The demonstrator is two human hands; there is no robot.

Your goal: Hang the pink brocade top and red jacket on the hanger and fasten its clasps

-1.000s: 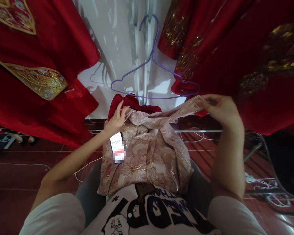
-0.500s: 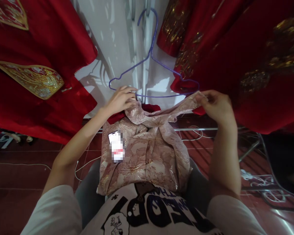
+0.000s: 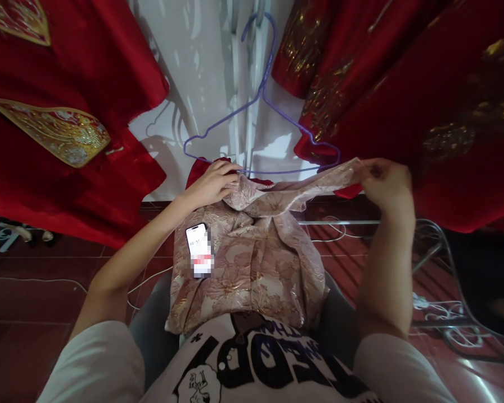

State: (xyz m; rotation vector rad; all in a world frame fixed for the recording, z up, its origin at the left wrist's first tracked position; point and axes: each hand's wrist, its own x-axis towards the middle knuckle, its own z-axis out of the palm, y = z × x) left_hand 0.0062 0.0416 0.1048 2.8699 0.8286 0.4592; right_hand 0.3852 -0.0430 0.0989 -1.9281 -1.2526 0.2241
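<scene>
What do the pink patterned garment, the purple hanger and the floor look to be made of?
Pink patterned garment: woven cloth, perhaps brocade, satiny; it creases softly and its pattern catches light.
Purple hanger: probably plastic-coated wire, given its thin, even, bent outline; solid plastic is possible.
Floor: glossy reddish tiles, likely ceramic; straight joints and reflected light show.

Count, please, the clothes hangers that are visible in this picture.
1. The purple hanger is at the upper middle of the view, above the patterned garment on which the phone lies. More may be hidden inside the red garments at both sides.
</scene>
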